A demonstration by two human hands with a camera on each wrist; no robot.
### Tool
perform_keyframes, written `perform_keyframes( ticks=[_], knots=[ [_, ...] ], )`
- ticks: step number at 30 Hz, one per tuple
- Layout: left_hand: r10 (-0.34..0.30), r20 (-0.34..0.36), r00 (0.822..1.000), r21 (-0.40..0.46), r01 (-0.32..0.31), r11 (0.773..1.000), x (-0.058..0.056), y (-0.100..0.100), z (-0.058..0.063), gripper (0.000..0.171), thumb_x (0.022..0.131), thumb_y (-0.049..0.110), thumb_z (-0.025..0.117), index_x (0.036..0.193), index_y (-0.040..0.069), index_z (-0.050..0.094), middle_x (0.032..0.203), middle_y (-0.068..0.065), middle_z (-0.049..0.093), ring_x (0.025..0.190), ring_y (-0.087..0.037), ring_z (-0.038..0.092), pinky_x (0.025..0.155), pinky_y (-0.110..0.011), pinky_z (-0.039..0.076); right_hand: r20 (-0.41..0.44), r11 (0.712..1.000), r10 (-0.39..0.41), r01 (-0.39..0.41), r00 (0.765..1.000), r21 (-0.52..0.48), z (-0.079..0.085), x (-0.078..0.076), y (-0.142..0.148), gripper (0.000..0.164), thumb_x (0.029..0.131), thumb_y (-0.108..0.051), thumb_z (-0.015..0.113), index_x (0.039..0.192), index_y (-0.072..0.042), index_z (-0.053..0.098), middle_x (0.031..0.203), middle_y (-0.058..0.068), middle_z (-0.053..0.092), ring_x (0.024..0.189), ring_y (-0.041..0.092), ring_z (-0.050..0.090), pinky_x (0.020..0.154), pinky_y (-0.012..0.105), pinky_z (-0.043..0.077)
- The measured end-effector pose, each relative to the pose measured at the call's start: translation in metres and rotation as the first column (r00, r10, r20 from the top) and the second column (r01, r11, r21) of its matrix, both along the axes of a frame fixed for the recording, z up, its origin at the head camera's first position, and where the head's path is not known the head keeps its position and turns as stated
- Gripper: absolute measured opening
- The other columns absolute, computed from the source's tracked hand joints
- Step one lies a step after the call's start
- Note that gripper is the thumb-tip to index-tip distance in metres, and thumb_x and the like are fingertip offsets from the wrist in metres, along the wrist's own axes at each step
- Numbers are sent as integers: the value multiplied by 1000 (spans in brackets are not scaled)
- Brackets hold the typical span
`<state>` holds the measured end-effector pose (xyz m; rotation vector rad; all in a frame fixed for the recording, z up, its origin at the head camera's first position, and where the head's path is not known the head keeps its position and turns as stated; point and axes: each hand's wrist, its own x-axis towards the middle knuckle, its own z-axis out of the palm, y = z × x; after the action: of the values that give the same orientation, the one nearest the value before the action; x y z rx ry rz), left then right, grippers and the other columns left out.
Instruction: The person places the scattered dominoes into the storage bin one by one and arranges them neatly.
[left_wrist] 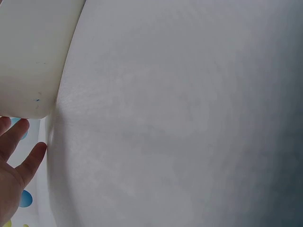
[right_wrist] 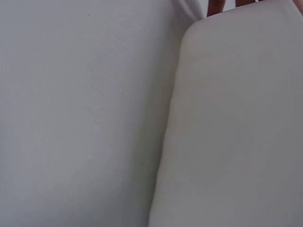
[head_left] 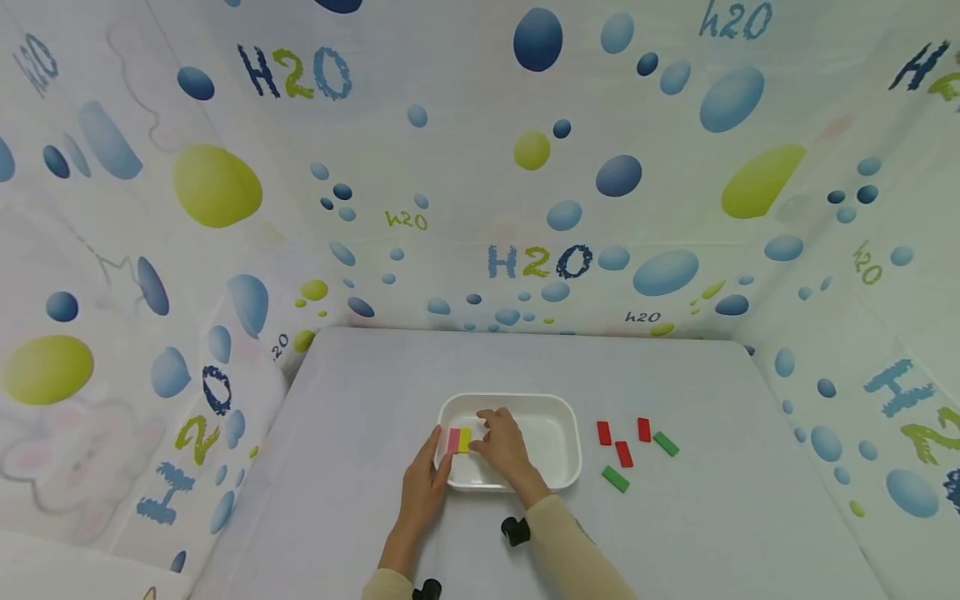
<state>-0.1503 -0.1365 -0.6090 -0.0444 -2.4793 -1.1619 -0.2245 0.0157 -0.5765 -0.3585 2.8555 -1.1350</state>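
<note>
A white tray (head_left: 543, 475) stands on the table in the head view. Toward its left end, a pink tile (head_left: 453, 440) and a yellow tile (head_left: 465, 440) lie side by side. My left hand (head_left: 426, 492) rests along the tray's left side, its fingers fairly straight against the outer wall; in the left wrist view these fingers reach the tray's edge. Over the tray, my right hand (head_left: 504, 446) has its fingers spread, with the thumb tip right at the yellow tile's right edge. Only parts of the right fingers show beyond the tray in the right wrist view.
Right of the tray, several loose tiles lie on the white table (head_left: 705, 517): three red, including a red tile (head_left: 624, 454), plus a green tile (head_left: 616, 479) and another green tile (head_left: 665, 443). A patterned curtain (head_left: 450, 150) surrounds the table's back and sides.
</note>
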Motion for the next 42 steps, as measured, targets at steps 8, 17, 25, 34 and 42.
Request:
perform_keyframes(
  ticks=[8, 17, 25, 34, 42],
  knots=[
    [6, 0, 1000, 2, -6, 1000, -2, -1, -5, 51, 91, 11, 63, 140, 0, 50, 137, -20, 58, 126, -36, 55, 104, -53, 45, -86, 994, -6, -4, 996, -111, 12, 2, 10, 51, 74, -10, 83, 121, -1, 65, 95, 15, 59, 71, 11, 59, 61, 19, 49],
    [4, 21, 1000, 8, -4, 1000, -1, -1, -6, 52, 93, 13, 63, 141, 0, 49, 139, -20, 56, 128, -37, 54, 105, -53, 44, -139, 988, -32, 10, 990, -156, 21, 8, 27, 51, 75, -10, 83, 122, 0, 64, 97, 16, 59, 73, 15, 62, 62, 20, 52],
    [1, 49, 999, 19, -2, 1000, 0, 0, -4, 51, 94, 15, 61, 142, 0, 48, 140, -20, 55, 130, -38, 52, 107, -53, 42, -128, 983, -83, 60, 988, -173, 33, 14, 47, 53, 75, -12, 83, 124, -3, 64, 100, 11, 59, 77, 15, 64, 63, 18, 51],
    [-1, 52, 999, 15, 0, 1000, 0, 0, -2, 52, 94, 15, 61, 141, -1, 48, 141, -20, 54, 130, -37, 52, 107, -52, 41, -154, 975, -138, 106, 978, -197, 46, 22, 79, 56, 75, -11, 83, 126, -3, 62, 103, 16, 60, 81, 18, 64, 65, 19, 55],
    [-4, 46, 999, 8, 4, 1000, 1, 0, -2, 51, 94, 15, 61, 141, -1, 48, 141, -20, 54, 130, -37, 52, 107, -53, 42, -192, 956, -225, 179, 955, -233, 55, 22, 119, 56, 74, -7, 84, 126, -5, 63, 104, 15, 61, 83, 22, 65, 70, 19, 56]
  ],
)
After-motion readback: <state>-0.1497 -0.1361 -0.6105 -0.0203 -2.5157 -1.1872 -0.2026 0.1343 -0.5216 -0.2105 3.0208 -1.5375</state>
